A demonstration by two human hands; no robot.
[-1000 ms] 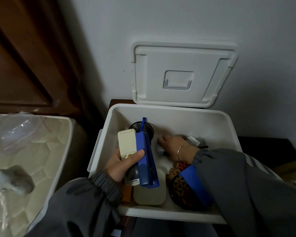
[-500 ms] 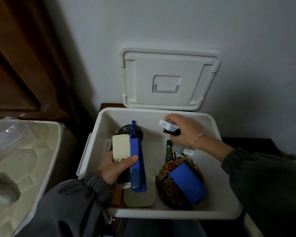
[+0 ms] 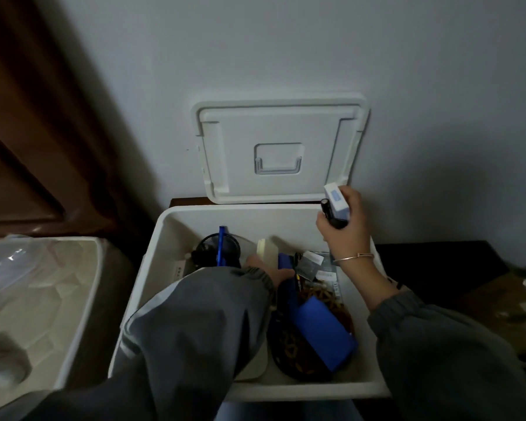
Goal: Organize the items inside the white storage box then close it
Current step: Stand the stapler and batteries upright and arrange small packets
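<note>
The white storage box [image 3: 152, 268] stands open below me, its lid [image 3: 280, 150] leaning upright against the wall behind it. My right hand [image 3: 345, 223] is raised over the box's back right corner and grips a small white-and-blue carton [image 3: 336, 202] together with a thin black stick. My left hand [image 3: 269, 270] is deep in the box, mostly hidden by its grey sleeve, holding a cream remote [image 3: 267, 250] and a blue flat case [image 3: 286, 264]. A black mesh cup [image 3: 216, 247] with a blue pen stands at the back left. A blue pouch [image 3: 325, 332] lies on a patterned brown bowl.
A cream quilted mattress [image 3: 37, 299] with clear plastic lies to the left. Dark wooden furniture [image 3: 28, 117] stands at the far left, and a dark surface with papers [image 3: 480, 284] lies to the right. Small packets [image 3: 315, 264] lie in the box's middle.
My right hand has lifted the small carton and black stick up and to the right, out over the box's back corner. My left hand has pushed the remote and blue case further toward the middle.
</note>
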